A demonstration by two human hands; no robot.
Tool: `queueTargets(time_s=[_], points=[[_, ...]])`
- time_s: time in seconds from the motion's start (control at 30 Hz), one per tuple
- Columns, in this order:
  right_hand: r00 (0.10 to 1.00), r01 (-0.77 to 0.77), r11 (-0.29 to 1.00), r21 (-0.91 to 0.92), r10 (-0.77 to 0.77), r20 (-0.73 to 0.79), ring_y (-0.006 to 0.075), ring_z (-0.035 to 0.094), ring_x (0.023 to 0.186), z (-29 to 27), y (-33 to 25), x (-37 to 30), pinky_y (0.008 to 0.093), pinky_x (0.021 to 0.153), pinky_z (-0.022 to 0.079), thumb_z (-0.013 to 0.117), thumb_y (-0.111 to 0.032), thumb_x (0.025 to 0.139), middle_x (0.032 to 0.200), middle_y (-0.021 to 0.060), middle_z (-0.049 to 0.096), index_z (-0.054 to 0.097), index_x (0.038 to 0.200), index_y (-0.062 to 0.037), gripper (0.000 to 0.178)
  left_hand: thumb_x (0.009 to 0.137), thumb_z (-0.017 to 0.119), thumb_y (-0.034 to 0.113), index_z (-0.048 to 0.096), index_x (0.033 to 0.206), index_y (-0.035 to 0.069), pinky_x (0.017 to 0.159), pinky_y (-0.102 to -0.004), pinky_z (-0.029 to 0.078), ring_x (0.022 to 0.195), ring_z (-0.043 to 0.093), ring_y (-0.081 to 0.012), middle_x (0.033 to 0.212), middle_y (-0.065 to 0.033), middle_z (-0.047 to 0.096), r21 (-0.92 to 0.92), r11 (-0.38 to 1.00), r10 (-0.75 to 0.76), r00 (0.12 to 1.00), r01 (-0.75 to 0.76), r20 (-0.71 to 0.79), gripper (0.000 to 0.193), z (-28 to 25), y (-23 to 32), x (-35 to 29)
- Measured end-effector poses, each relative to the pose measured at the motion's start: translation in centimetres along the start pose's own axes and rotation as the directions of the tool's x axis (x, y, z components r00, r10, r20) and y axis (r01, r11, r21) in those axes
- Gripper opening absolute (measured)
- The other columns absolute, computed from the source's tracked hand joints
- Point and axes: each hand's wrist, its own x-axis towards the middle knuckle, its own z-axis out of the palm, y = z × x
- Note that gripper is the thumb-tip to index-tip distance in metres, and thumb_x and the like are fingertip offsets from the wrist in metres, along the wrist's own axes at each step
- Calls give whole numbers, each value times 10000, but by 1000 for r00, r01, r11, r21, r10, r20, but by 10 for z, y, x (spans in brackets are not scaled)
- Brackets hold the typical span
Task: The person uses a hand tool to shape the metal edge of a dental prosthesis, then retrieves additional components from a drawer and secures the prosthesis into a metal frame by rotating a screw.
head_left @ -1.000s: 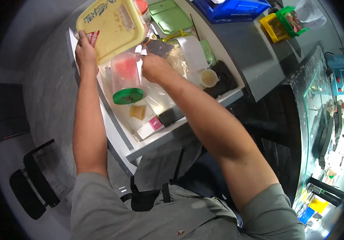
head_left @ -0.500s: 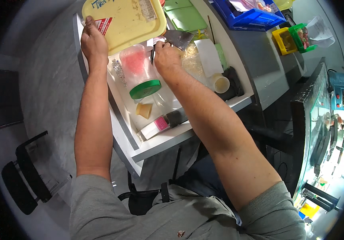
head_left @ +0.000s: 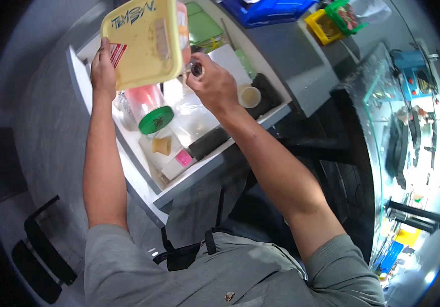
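Observation:
My left hand [head_left: 104, 74] grips the left edge of a yellow-lidded plastic tub [head_left: 140, 48], held tilted over an open drawer [head_left: 215, 159]. Against the tub's right side, my right hand [head_left: 217, 87] is closed round a small object with a dark, round, shiny end [head_left: 196, 69]; its kind does not show. Below the tub lies a clear jar [head_left: 140, 102] with pinkish-red contents and a green lid [head_left: 156, 120], its far part hidden by the tub. Right of my right hand is a small pale cup [head_left: 249, 96].
The drawer also holds a beige cup [head_left: 161, 146], a white and pink box [head_left: 177, 163], dark cloth [head_left: 268, 92] and a green lid [head_left: 199, 23]. Blue [head_left: 263, 13], yellow [head_left: 323, 28] and green [head_left: 344, 18] bins stand beyond. A glass-topped bench [head_left: 371, 102] is at right.
The tub has tipped up more, and my left hand has moved slightly left with it. My right hand has come up to the tub's side, now with the dark-ended object. The whole view has shifted.

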Motion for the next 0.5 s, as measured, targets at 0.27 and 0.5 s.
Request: queueTargets(time_s=[0.27,0.5], points=[[769,-562,344,753,553,322,156,655,850,-193,-17,-199,299,727,559,630,-131,936,982,73,653,562,1258,4,356,1016,424,502,616,1094,23,780,-338,471,851,618,-238,929,-152,658,436,800,162,848,-412,504,523,47,-45,-38],[461,-442,52,896,869,177,202,655,983,-271,-54,-418,357,912,550,670,-98,897,1152,129,644,576,1276,11,405,1004,483,382,622,1063,4,777,-412,467,881,605,-356,944,-191,651,604,549,314,812,-578,492,407,54,-56,-37]])
